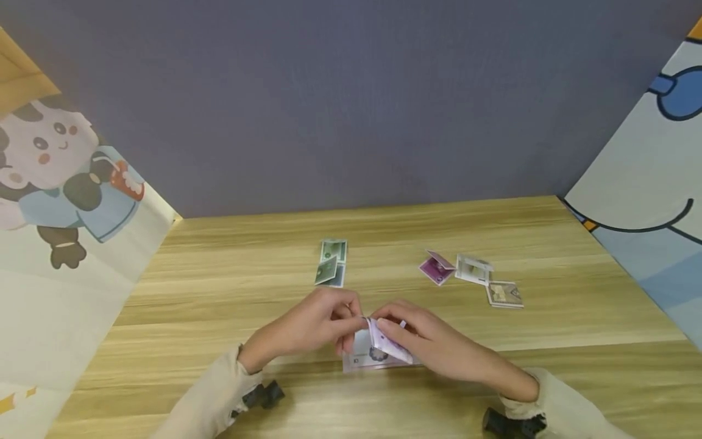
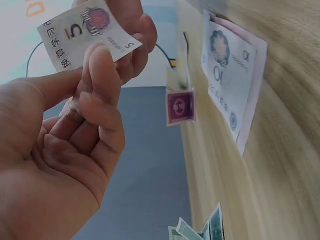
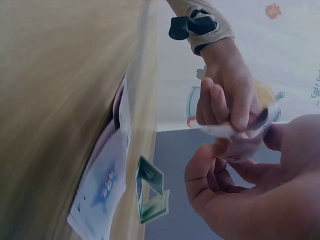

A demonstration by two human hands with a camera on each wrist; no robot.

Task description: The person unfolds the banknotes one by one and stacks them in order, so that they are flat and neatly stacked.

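We see thin, smooth paper in the pale banknote (image 2: 75, 32), matt paper in the green notes (image 1: 335, 249), smooth wood grain with soft sheen on the surface (image 1: 230, 305), matt, cloth-like grey wall (image 1: 356, 110), cloth sleeves (image 1: 205, 390), black plastic-looking wrist cameras (image 1: 269, 395).

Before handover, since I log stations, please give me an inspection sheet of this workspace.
Surface: pale wood-grain tabletop.
Job's things: pale lilac paper note marked 5, raised; flower-printed pale lilac paper note below on tabletop.
Clutter: folded green paper notes, folded magenta paper note, pale green paper note, brown paper note.
Hands: left hand and right hand pinch the 5 note.
Cables: nothing seen.
Surroundings: flat grey panel behind; cartoon-printed pale walls either side.
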